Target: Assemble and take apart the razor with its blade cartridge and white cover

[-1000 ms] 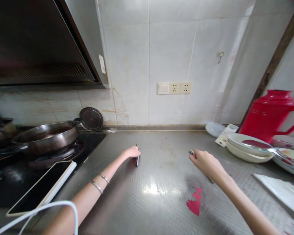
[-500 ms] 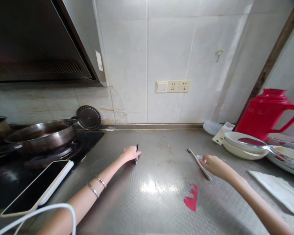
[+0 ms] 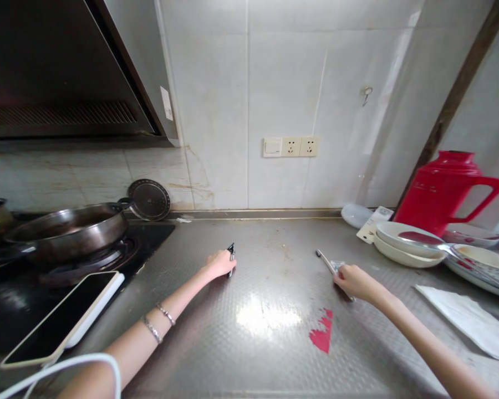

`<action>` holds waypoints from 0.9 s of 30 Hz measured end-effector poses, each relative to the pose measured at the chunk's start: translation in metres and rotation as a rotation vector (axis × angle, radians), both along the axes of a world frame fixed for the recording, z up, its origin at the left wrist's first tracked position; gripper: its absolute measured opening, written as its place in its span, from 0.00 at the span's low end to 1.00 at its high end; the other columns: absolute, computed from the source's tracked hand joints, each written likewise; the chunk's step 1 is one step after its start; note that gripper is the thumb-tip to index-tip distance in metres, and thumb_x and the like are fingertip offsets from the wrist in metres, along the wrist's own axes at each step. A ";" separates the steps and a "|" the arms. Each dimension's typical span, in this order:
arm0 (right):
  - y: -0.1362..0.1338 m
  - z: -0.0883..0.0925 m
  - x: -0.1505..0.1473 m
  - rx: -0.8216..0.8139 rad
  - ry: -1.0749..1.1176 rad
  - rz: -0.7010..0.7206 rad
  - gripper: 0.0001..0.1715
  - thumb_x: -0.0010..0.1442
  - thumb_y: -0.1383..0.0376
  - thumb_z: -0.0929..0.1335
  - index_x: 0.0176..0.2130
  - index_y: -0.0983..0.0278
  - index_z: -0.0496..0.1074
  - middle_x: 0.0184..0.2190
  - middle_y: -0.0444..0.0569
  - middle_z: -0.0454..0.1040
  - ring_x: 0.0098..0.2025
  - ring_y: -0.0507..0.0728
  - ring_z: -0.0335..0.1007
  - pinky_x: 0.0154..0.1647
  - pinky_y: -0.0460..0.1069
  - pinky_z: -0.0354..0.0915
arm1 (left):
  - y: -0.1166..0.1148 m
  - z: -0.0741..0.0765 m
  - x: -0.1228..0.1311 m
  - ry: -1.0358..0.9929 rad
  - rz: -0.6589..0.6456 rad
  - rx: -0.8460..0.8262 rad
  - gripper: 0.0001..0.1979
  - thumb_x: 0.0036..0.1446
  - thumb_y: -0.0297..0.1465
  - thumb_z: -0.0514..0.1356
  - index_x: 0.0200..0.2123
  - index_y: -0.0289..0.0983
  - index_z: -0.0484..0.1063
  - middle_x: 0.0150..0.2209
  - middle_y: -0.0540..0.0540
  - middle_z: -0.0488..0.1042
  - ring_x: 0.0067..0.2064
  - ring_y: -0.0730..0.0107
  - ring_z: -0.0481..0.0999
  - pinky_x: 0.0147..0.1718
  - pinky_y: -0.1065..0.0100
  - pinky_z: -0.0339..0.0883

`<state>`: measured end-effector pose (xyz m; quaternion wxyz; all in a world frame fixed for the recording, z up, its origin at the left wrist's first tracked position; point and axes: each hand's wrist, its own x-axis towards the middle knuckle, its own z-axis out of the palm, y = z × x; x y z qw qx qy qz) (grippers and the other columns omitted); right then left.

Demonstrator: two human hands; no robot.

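On the metal counter (image 3: 270, 277), my left hand (image 3: 218, 264) is closed over a slim black-and-silver pen-like thing (image 3: 232, 250), whose middle the fingers cover. To the right, my right hand (image 3: 355, 281) has its fingers closed on the handle of a toothbrush (image 3: 326, 262) with a dark head, which points away to the upper left. A small clear plastic piece (image 3: 337, 265) shows beside the fingers; whether the hand grips it too I cannot tell. Between the hands and nearer to me lies a torn red scrap (image 3: 322, 333).
At left are a pan (image 3: 77, 227) on the black stove, a phone (image 3: 60, 318) with a white cable, and a round dark disc (image 3: 148, 199) against the wall. At right stand a red thermos jug (image 3: 436, 191), stacked bowls (image 3: 403, 252) and a white paper sheet (image 3: 468, 318).
My right hand has moved slightly left onto the toothbrush handle, covering its middle. My left hand stays on the pen-like thing. The whole view has shifted a little.
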<state>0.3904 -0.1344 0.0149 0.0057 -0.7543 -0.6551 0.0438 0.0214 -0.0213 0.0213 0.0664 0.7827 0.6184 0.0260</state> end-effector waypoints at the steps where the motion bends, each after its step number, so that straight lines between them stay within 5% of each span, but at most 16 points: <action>1: 0.000 -0.001 -0.001 0.006 -0.003 0.008 0.18 0.56 0.64 0.58 0.25 0.68 0.71 0.27 0.58 0.75 0.29 0.58 0.71 0.25 0.46 0.52 | 0.000 0.000 0.000 0.001 -0.002 -0.001 0.16 0.52 0.39 0.50 0.30 0.37 0.74 0.37 0.39 0.76 0.38 0.58 0.75 0.33 0.66 0.65; 7: 0.002 0.005 -0.034 0.145 0.016 0.050 0.20 0.56 0.63 0.57 0.25 0.69 0.72 0.26 0.59 0.75 0.30 0.58 0.71 0.26 0.46 0.52 | -0.005 0.001 0.001 0.011 -0.002 0.007 0.18 0.53 0.39 0.48 0.33 0.37 0.74 0.39 0.38 0.76 0.40 0.58 0.75 0.34 0.65 0.65; 19: 0.031 0.017 -0.188 0.132 0.129 0.163 0.18 0.55 0.66 0.60 0.32 0.71 0.75 0.31 0.61 0.76 0.35 0.59 0.74 0.28 0.45 0.60 | -0.014 0.002 0.004 0.014 0.028 0.041 0.17 0.54 0.37 0.48 0.36 0.36 0.74 0.39 0.38 0.75 0.41 0.59 0.75 0.35 0.67 0.64; 27: 0.040 0.009 -0.208 0.140 0.131 0.176 0.19 0.54 0.65 0.60 0.36 0.71 0.75 0.34 0.63 0.76 0.38 0.61 0.73 0.32 0.46 0.63 | -0.017 0.001 0.010 0.008 0.036 0.064 0.19 0.56 0.38 0.47 0.37 0.35 0.73 0.40 0.36 0.75 0.43 0.58 0.74 0.37 0.65 0.64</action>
